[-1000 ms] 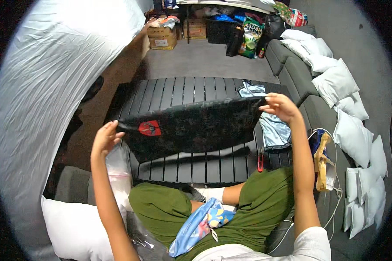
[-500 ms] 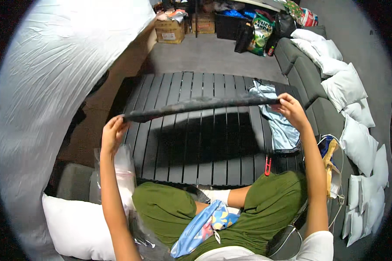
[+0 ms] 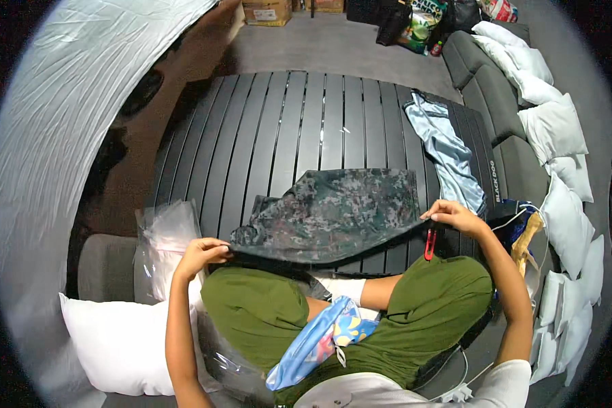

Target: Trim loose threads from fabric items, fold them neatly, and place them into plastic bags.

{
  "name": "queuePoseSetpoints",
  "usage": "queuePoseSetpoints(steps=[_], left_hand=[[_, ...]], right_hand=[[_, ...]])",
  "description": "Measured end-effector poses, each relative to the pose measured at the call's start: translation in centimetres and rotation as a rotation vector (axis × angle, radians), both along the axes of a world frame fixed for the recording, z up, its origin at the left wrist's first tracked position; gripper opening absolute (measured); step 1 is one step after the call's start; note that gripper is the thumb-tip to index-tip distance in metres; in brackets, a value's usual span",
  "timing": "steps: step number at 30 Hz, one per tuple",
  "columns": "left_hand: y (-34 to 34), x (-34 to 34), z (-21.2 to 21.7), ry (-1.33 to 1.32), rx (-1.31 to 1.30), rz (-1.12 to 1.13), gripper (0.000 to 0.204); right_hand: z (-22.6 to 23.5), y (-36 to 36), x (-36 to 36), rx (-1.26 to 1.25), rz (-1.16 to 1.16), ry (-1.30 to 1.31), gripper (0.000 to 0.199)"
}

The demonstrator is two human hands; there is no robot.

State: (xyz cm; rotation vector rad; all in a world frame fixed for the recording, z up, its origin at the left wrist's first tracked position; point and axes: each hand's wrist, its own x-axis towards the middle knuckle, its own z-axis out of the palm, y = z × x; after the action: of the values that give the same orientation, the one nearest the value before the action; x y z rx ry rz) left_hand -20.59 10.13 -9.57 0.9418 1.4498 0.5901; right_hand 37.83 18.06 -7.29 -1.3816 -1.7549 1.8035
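My left hand [image 3: 202, 257] and right hand [image 3: 457, 219] each pinch one end of the near edge of the camouflage garment [image 3: 347, 211], thumb against fingers. The garment lies at the centre of the frame on the black slatted table [image 3: 304, 129], its near edge sagging. Caution: uneven tension may skew the fabric; the bunched left end may crease. The red tool [image 3: 430, 243], just below my right hand, may snag cloth dragged across it.
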Motion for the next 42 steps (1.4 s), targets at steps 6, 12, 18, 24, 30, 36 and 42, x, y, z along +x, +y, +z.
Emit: queuePoseSetpoints(steps=[6,12,18,24,30,36,42], left_hand=[[4.9,1.8,2.5,-0.5,0.086,0.328,0.014],[14.8,1.3,4.8,-0.631,0.29,0.125,0.016],[14.8,2.0,10.5,-0.481,0.529,0.258,0.016],[9.9,-2.1,3.9,-0.345,0.425,0.159,0.017],[3.0,0.1,-1.6,-0.216,0.146,0.03,0.01],[1.0,1.4,-0.6,0.014,0.177,-0.053,0.018],[6.6,2.9,-2.0,0.027,0.233,0.294,0.018]], right_hand=[[1.7,3.7,-2.0,-0.213,-0.492,0.31,0.015],[2.7,10.9,-1.6,0.098,-0.661,0.648,0.015],[7.7,9.6,-1.7,0.302,-0.54,0.696,0.021],[3.4,4.8,-0.8,0.105,-0.474,0.483,0.018],[-2.8,-0.1,1.5,-0.152,-0.27,0.24,0.012],[-1.3,-1.7,1.1,0.02,-0.245,0.06,0.015],[-4.6,3.2,-0.1,-0.058,-0.593,0.126,0.013]])
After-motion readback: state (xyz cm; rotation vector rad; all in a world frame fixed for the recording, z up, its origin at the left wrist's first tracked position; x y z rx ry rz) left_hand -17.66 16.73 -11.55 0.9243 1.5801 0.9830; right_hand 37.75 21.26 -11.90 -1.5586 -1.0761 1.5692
